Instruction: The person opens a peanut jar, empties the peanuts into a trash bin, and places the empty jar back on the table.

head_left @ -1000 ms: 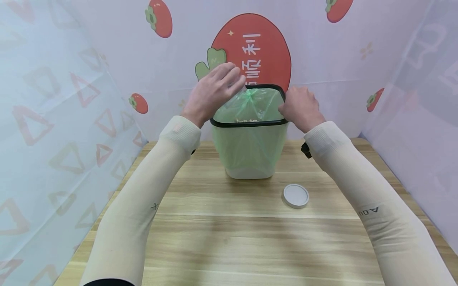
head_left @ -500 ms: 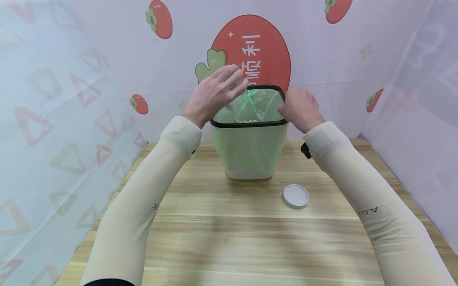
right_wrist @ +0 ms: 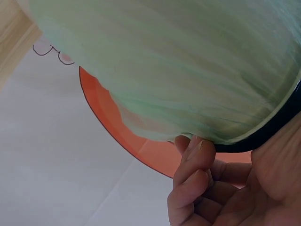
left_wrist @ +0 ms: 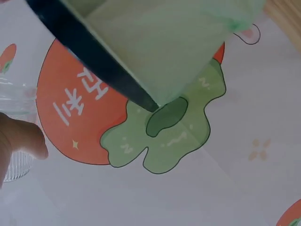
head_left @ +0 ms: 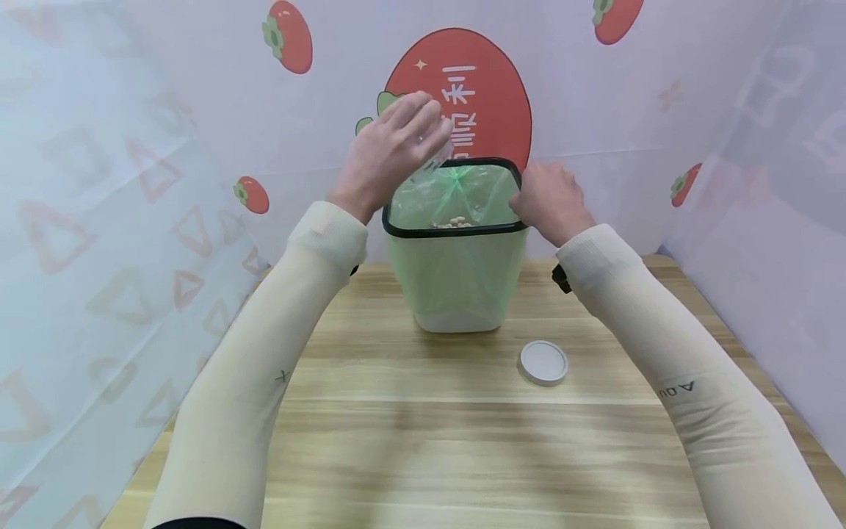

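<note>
A white trash bin point(head_left: 456, 323) with a black rim point(head_left: 456, 231) and a pale green liner bag point(head_left: 456, 272) stands upright at the table's back. My left hand point(head_left: 395, 150) grips a clear ribbed jar point(left_wrist: 19, 167) above the bin's left side. In the head view the fingers mostly hide the jar, which tilts toward the bin's mouth. Several small pale pieces point(head_left: 454, 222) show inside the liner. At the bin's right side, my right hand point(head_left: 551, 200) holds the rim, with fingers curled against the bag's outside in the right wrist view.
A round grey-white lid point(head_left: 543, 361) lies on the wooden table point(head_left: 410, 455), in front of the bin and to its right. Behind the bin rises a printed cloth backdrop point(head_left: 608, 117). More cloth point(head_left: 99, 294) hangs along the left side, and likewise along the right.
My left hand has risen slightly with the jar, and more of the jar shows beneath the fingers. More pale pieces are visible in the bin. My right hand stays at the rim.
</note>
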A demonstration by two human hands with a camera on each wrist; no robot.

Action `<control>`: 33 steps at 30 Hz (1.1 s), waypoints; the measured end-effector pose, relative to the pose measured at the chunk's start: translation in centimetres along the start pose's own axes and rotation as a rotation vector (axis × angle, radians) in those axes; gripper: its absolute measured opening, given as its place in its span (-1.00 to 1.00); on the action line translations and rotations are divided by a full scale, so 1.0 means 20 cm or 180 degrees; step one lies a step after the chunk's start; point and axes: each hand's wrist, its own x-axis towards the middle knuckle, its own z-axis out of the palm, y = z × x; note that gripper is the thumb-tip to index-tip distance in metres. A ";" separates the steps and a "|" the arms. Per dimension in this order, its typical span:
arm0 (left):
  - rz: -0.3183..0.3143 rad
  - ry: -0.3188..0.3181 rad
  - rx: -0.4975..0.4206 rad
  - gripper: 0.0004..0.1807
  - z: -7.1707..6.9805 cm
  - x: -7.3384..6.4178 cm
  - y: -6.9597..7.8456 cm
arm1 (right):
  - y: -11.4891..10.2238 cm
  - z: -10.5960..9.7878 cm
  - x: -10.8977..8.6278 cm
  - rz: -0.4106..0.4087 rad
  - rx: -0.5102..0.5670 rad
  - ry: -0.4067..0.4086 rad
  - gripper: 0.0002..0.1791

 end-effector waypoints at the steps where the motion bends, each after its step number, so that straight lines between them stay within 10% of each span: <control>1: 0.0058 -0.0041 0.0009 -0.54 0.00 0.00 0.00 | 0.00 0.00 0.00 0.0000 0.0009 -0.0003 -0.86; 6: 0.0560 -0.0300 0.0075 -0.57 0.02 -0.01 0.05 | 0.01 0.01 -0.01 0.0059 0.0052 -0.0020 -0.84; 13: 0.0268 -0.0168 0.0166 -0.52 -0.01 -0.01 0.00 | 0.01 -0.01 -0.01 0.0017 -0.0006 0.0005 -0.83; 20: 0.0607 -0.0394 -0.0061 -0.55 0.03 -0.05 0.05 | 0.01 -0.01 0.00 0.0047 0.0058 -0.0013 -0.84; 33: -0.0502 -0.0238 -0.0765 -0.69 0.04 -0.10 0.04 | 0.01 0.00 -0.01 0.0043 0.0030 -0.0003 -0.85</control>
